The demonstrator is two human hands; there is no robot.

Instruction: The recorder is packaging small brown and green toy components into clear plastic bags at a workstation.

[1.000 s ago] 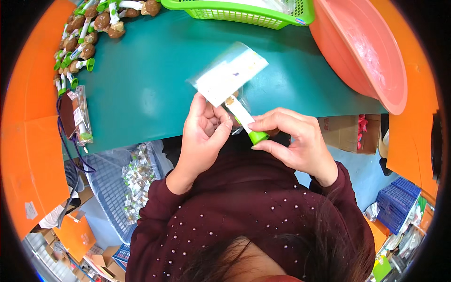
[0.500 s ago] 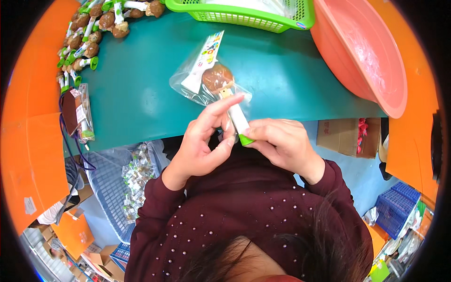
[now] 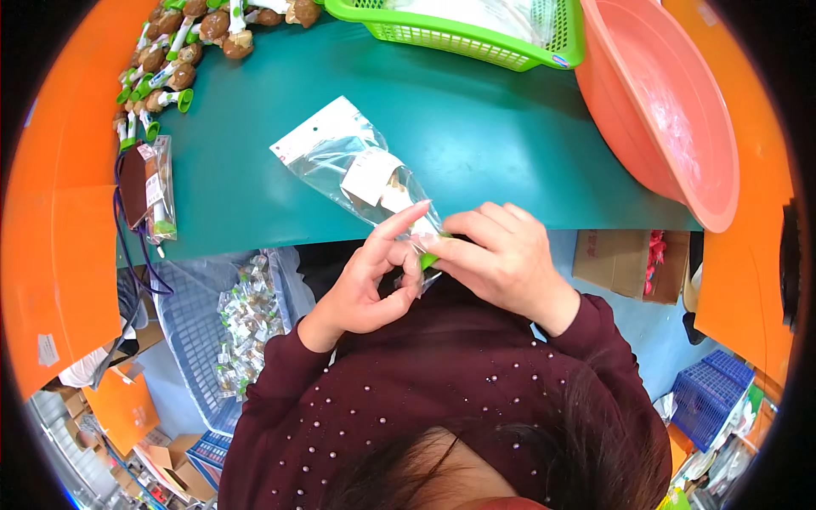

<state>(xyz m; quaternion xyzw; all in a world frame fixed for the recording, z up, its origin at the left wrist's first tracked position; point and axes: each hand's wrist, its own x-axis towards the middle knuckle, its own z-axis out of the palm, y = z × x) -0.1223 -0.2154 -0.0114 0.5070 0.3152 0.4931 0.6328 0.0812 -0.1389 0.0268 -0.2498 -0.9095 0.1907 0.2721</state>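
Note:
A clear plastic bag (image 3: pixel 327 174) with a white header and a white label lies slanted in front of me. Inside is a toy with a brown round head, mostly covered by the label, a white handle (image 3: pixel 422 228) and a green end (image 3: pixel 428 259). My right hand (image 3: pixel 510 262) pinches the bagged toy near its green end. On the other side, my left hand (image 3: pixel 374 276) has its index finger stretched along the handle. Its thumb and other fingers curl against the bag's lower edge; their exact grip is partly hidden.
Several similar brown-headed toys (image 3: pixel 183 76) are heaped at the far left of the green table (image 3: pixel 255 217). A bagged item (image 3: pixel 159 191) lies below them. A green basket (image 3: pixel 459 42) and a pink basin (image 3: pixel 625 127) stand at the back. A blue crate (image 3: pixel 183 331) holds bagged pieces below left.
The bag has turned, its header now pointing to the upper left, and the label faces up over the brown head. Both hands have stayed close together around the green end.

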